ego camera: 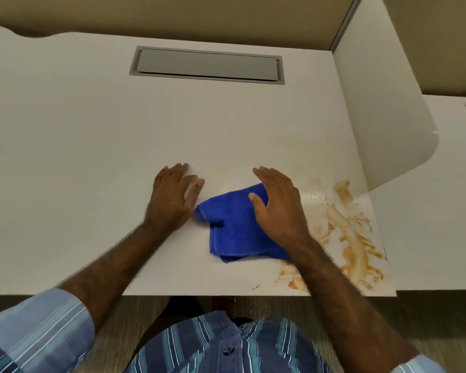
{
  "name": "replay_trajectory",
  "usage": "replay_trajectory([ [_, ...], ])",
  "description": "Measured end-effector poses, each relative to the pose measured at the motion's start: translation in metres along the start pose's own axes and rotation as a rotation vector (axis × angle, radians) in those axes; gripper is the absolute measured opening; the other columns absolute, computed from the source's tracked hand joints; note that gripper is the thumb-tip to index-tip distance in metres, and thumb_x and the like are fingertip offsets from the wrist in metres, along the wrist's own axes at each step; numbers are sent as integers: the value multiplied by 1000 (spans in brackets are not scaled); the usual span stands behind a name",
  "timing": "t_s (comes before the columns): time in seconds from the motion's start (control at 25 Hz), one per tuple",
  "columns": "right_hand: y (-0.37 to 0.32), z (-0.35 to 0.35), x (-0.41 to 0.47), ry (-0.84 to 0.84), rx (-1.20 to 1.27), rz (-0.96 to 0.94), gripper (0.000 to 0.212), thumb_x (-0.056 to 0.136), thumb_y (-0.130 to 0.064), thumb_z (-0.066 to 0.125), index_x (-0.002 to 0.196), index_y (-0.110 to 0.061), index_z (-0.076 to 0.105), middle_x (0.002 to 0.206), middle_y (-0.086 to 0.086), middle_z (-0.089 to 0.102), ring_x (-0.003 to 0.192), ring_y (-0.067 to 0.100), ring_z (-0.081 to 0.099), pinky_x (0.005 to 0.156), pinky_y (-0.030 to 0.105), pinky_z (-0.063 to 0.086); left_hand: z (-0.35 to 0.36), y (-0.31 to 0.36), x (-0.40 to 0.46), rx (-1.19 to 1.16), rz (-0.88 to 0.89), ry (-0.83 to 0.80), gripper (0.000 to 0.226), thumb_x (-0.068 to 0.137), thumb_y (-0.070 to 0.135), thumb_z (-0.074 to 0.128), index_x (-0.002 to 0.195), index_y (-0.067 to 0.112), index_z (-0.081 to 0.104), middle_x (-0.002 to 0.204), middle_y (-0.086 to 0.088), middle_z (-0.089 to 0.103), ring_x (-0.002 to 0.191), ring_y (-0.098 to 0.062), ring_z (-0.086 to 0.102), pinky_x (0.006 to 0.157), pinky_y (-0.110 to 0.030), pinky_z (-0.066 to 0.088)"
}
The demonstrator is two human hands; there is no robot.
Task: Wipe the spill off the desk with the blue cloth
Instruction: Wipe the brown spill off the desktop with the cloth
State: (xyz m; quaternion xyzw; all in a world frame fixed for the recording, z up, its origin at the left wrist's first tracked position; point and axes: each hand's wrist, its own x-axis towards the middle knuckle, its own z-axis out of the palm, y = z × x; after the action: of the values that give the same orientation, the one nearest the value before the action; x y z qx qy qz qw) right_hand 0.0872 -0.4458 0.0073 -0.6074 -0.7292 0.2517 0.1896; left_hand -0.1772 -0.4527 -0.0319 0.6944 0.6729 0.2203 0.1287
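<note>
Blue cloth (238, 224) under flat right hand (276, 204); left hand (172, 196) spread beside; orange spill (353, 238) rightward.

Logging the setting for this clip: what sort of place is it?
Probably an office workstation: a white desk with a built-in grey cable hatch, a white divider panel on the right, and beige partition walls behind.

On the desk (92, 130), the cloth (234, 230) lies between the hands, under the right hand (277, 203); the spill (353, 238) spreads to its right; the left hand (172, 195) rests just left.
</note>
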Motion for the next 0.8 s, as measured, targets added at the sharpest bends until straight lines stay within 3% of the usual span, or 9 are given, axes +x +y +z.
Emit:
replay_trajectory([
  [0.08, 12, -15, 23, -65, -196, 25, 69, 102, -42, 66, 163, -21, 42, 161, 4, 51, 149, 29, 43, 121, 48, 38, 2, 21, -1, -17, 46, -49, 55, 102, 61, 46, 107, 15, 77, 116, -1, 73, 118, -26, 63, 105, -44, 42],
  [0.16, 21, -19, 40, -211, -292, 141, 74, 98, -49, 70, 161, -19, 44, 152, 8, 54, 142, 33, 47, 115, 46, 43, 7, 42, 0, 35, 24, -152, 45, 94, 62, 61, 107, 21, 74, 112, 5, 67, 112, -20, 57, 99, -39, 37],
  [0.24, 28, -18, 47, -274, -214, 198, 58, 95, -47, 76, 144, -21, 61, 137, 7, 58, 133, 32, 51, 104, 39, 46, 8, 54, 7, 36, -46, -255, 31, 89, 55, 71, 101, 26, 71, 109, 6, 63, 109, -19, 54, 98, -38, 34],
  [0.32, 32, -19, 45, -252, -102, 185, 28, 92, -40, 80, 114, -25, 72, 121, 4, 59, 123, 29, 55, 92, 32, 43, 1, 58, 14, -60, -105, -363, 21, 89, 46, 74, 90, 26, 66, 97, 9, 65, 97, -15, 57, 95, -39, 43],
  [0.36, 33, -22, 43, -226, -46, 177, 17, 91, -36, 82, 100, -27, 69, 116, 2, 61, 118, 27, 57, 88, 29, 43, -4, 59, 16, -149, -122, -405, 20, 90, 43, 74, 88, 25, 63, 91, 11, 65, 87, -13, 59, 88, -38, 48],
  [0.44, 29, -38, 40, -167, 114, 164, 21, 91, -29, 82, 87, -31, 61, 100, -8, 65, 101, 21, 63, 75, 23, 43, -22, 63, 21, -301, -127, -411, 20, 92, 40, 73, 88, 27, 60, 83, 10, 67, 72, -6, 60, 69, -27, 49],
  [0.56, 7, -79, 41, -31, 300, 131, 23, 90, -23, 83, 86, -31, 62, 85, -10, 69, 77, 11, 63, 69, 28, 49, -65, 78, 34, -395, -48, -252, 15, 92, 38, 76, 92, 30, 63, 86, 10, 71, 78, -4, 66, 64, -14, 48],
  [0.64, -14, -110, 42, 46, 387, 61, 23, 91, -23, 84, 90, -32, 63, 86, -9, 72, 76, 8, 66, 69, 26, 55, -100, 93, 47, -441, 27, -155, 14, 93, 34, 77, 103, 32, 67, 90, 12, 73, 85, -2, 68, 69, -10, 51],
  [0.8, -48, -162, 32, 94, 475, -54, 18, 97, -27, 81, 106, -32, 65, 95, -11, 75, 83, 0, 72, 68, 15, 59, -162, 116, 55, -409, 184, -108, 35, 96, 32, 75, 130, 30, 67, 101, 16, 73, 95, 0, 69, 76, -7, 54],
])
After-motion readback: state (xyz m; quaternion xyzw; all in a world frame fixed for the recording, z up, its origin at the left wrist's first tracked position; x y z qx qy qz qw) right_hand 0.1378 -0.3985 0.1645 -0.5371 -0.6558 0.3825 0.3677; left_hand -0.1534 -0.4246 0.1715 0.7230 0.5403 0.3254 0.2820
